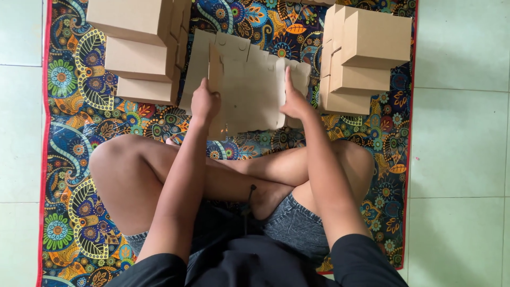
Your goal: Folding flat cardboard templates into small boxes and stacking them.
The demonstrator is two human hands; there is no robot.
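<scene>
A flat, unfolded brown cardboard box blank [249,90] lies on the patterned mat in front of my crossed legs. My left hand [204,102] grips its left side flap, which stands folded up. On the other side, my right hand [294,101] presses against the right side flap with fingers straight, holding it upright. More flat blanks lie beneath it.
A stack of assembled brown cardboard boxes [139,48] stands at the back left, another stack [361,58] at the back right. The colourful paisley mat [69,133] with a red border lies on pale green floor tiles [462,133].
</scene>
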